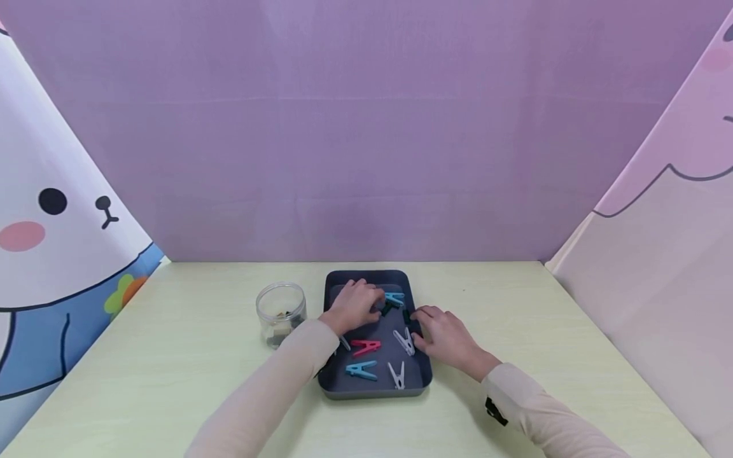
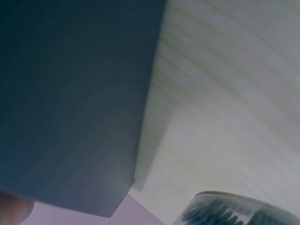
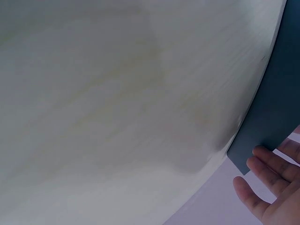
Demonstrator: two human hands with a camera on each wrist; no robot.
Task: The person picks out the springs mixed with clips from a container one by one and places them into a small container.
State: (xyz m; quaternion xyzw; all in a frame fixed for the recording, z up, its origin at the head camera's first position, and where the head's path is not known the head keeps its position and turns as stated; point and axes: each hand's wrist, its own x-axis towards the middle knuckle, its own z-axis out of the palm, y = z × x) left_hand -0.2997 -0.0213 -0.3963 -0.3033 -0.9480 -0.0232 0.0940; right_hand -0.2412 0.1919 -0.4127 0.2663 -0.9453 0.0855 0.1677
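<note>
A dark grey rectangular tray [image 1: 375,392] holds several small clothespins. My left hand [image 1: 354,305] reaches over its far left part, fingers loosely bent, thumb and forefinger apart with nothing visible between them. Just right of those fingers lie a blue clothespin [image 1: 395,298] and a dark green one [image 1: 387,308]. My right hand [image 1: 443,336] is at the tray's right rim, beside another dark green clothespin [image 1: 406,316]; its fingers [image 3: 272,169] overlap the tray's outer wall in the right wrist view. Nearer me in the tray are a red clothespin [image 1: 366,346], a light blue one [image 1: 362,370] and white ones [image 1: 397,375].
Left of the tray stands a clear round jar [image 1: 280,312] with small dark and pale items inside, close by my left forearm. Everything stands on a pale wood-grain table [image 1: 143,381]. Behind it hangs a purple cloth [image 1: 355,140], with cartoon-printed cloths at both sides.
</note>
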